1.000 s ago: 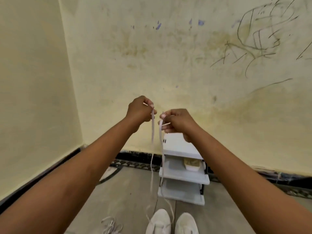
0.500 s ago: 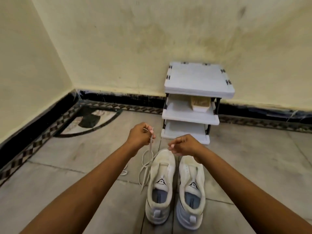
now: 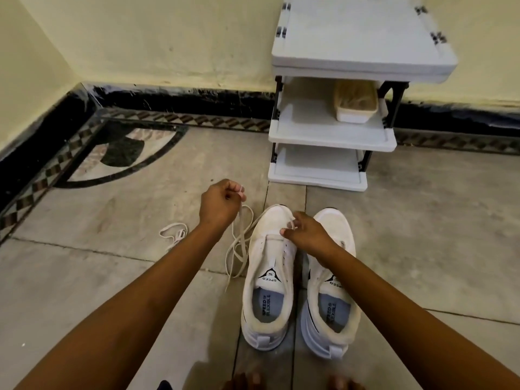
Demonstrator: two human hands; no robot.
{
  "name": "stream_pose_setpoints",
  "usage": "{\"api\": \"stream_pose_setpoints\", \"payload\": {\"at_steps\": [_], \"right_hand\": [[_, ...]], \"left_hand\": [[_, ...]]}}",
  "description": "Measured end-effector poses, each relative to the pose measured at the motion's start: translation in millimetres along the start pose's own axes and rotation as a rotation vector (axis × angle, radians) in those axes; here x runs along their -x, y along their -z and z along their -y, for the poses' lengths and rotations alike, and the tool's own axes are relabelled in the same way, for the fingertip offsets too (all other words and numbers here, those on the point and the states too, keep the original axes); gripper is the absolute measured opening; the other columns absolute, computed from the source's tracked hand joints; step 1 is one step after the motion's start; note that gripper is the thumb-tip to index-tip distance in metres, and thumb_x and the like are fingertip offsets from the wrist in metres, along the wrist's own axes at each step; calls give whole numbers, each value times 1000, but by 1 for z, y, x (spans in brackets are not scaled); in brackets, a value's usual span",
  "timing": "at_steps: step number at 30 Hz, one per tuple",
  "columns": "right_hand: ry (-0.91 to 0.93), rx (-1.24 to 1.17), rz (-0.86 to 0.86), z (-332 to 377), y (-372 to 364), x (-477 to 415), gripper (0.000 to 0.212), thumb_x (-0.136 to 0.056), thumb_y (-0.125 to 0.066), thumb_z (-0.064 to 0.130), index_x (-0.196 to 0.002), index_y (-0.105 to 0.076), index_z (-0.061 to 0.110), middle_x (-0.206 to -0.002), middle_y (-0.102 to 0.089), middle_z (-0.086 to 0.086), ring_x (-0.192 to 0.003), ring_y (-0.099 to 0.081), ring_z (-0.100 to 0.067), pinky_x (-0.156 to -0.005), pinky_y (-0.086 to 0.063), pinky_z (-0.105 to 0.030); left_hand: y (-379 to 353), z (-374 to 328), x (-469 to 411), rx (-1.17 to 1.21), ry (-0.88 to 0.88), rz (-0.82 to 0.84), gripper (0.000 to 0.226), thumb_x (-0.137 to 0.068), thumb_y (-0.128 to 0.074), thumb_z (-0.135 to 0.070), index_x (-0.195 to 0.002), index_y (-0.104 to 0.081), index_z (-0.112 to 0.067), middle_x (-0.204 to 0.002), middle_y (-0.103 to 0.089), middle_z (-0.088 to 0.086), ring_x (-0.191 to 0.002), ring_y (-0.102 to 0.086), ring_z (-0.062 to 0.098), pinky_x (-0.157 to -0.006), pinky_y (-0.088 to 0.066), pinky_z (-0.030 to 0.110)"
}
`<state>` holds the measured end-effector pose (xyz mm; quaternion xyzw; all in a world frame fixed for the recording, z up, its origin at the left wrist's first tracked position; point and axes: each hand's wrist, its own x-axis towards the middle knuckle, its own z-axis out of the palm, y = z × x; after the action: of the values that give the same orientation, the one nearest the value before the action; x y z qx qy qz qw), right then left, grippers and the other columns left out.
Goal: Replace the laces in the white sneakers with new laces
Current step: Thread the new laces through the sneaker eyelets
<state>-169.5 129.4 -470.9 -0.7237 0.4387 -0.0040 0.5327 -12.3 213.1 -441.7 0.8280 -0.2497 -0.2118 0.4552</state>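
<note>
On the tiled floor point(image 3: 422, 220), the plastic shelf rack point(image 3: 363, 38) stood beyond the left sneaker point(image 3: 267, 277), and the right sneaker point(image 3: 332, 291) sat just beside that shoe, heels toward us. Our left hand point(image 3: 221, 204), up and left of its toe, had its fingers curled, pinching the new lace point(image 3: 239, 243), which hung in loose loops beside the shoe. Our right hand point(image 3: 306, 235) pinched the lace's other part over the lowest eyelets. A second lace point(image 3: 174, 233) lay further left. We judged the slack loops could knot, or uneven pulling could leave one end short.
</note>
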Motion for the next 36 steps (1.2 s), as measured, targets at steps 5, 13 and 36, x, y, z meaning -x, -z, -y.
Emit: {"api": "stream_pose_setpoints", "payload": {"at_steps": [5,13,36], "right_hand": [[250,-2,362,9,-6,20,30,-92,-58,15,-121,-62,7,-127,-60,-5,-118,-53,-12,-98,-38,-18],[258,-57,25,-5,14,24,25,-81,-71,16,-105,-67,11,-102,-68,-2,-93,-64,-16,-89,-51,-29],[115,166,82,-30,0,26,62,-81,-68,39,-137,-47,22,-128,-49,-7,-111,-55,-21,-95,-43,-31]], "left_hand": [[7,-3,-10,50,-42,-78,16,-87,-51,0,-87,-63,-11,-85,-68,4,-83,-64,17,-76,-51,29],[-18,-3,20,-38,-183,353,16,-85,-58,3,-87,-67,-10,-85,-71,9,-72,-62,9,-70,-49,19],[-59,9,52,-876,-310,339,17,-88,-53,-10,-95,-68,-9,-99,-66,13,-91,-62,28,-66,-40,29]]}}
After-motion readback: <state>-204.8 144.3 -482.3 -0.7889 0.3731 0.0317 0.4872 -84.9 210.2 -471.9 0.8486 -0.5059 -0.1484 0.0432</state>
